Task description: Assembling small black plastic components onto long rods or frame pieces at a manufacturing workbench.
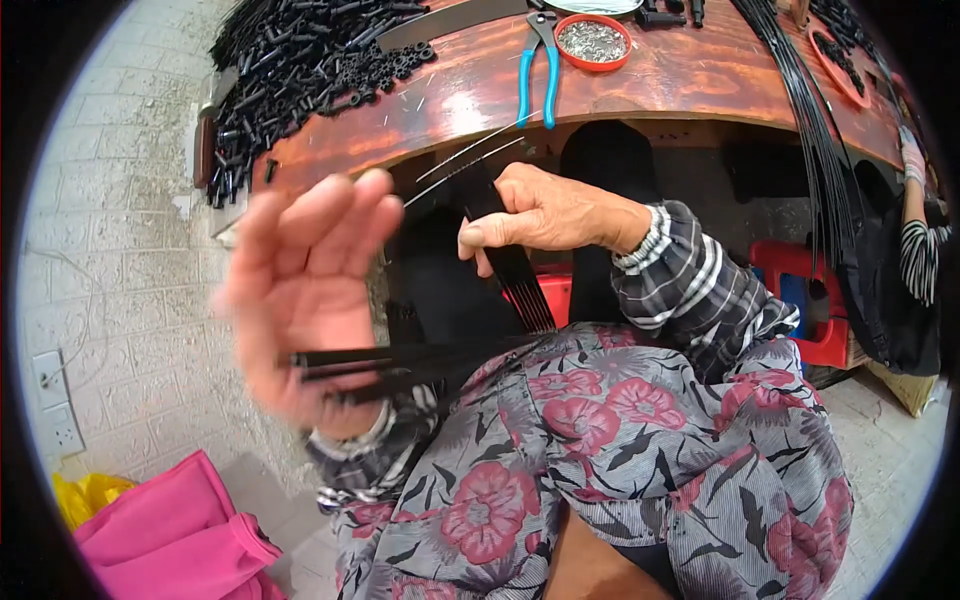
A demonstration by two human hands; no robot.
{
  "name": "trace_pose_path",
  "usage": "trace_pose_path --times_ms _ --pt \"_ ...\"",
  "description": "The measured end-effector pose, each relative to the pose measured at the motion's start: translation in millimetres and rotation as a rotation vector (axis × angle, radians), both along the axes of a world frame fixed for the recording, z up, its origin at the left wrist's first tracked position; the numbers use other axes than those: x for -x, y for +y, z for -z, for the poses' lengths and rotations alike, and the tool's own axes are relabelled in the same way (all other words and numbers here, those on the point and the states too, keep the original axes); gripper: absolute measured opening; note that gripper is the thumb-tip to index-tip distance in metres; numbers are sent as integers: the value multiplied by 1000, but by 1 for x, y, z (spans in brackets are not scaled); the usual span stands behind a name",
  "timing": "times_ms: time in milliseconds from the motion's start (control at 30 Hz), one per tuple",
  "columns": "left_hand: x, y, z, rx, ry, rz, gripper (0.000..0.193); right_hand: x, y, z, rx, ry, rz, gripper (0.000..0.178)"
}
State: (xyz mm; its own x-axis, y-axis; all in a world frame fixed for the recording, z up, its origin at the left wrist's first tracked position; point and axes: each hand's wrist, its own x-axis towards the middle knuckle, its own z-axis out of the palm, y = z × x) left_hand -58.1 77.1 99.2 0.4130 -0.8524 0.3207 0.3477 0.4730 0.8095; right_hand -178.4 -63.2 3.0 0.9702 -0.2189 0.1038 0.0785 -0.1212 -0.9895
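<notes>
My left hand point(310, 290) is raised at the left with its palm showing and its fingers stretched out, slightly blurred. Dark slender rods point(400, 362) cross in front of its heel and run toward my lap; no fingers close around them. My right hand point(535, 210) grips a flat row of thin black rods point(522, 285) between thumb and fingers, above my lap. Thin metal wires point(470, 165) stick out across the top end of that row. The rods' lower ends reach the flowered cloth point(580, 420) on my lap.
On the wooden table point(690, 95) lie blue-handled pliers point(538, 70), a red dish of small metal bits point(594, 42) and piled black tubular parts point(300, 75). Long black rods point(815, 150) hang over its edge. A person's gloved hand point(911, 158) is at far right, near a red stool point(825, 340).
</notes>
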Motion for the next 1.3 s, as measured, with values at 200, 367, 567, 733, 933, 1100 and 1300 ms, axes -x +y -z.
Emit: trace_pose_path --times_ms 200,367,567,733,933,1100,1300 --pt "0 -10 78 -571 66 -87 26 1 -7 21 -197 71 -9 31" --pt "11 -41 84 -441 158 -65 25 1 -2 12 -148 -15 -47 29" --pt "17 -53 93 -394 178 -172 24 5 -6 16 -127 24 5 29" --pt "26 -60 96 -350 197 -130 28 11 -12 30 -230 2 12 29" --pt "34 -62 108 -357 324 -76 25 21 -11 36 -327 -72 69 29" --pt "31 -48 95 -446 159 -111 18 18 -7 9 -115 66 77 32" --pt "-3 -29 75 -440 158 -115 14 -11 9 -15 -111 107 61 31"
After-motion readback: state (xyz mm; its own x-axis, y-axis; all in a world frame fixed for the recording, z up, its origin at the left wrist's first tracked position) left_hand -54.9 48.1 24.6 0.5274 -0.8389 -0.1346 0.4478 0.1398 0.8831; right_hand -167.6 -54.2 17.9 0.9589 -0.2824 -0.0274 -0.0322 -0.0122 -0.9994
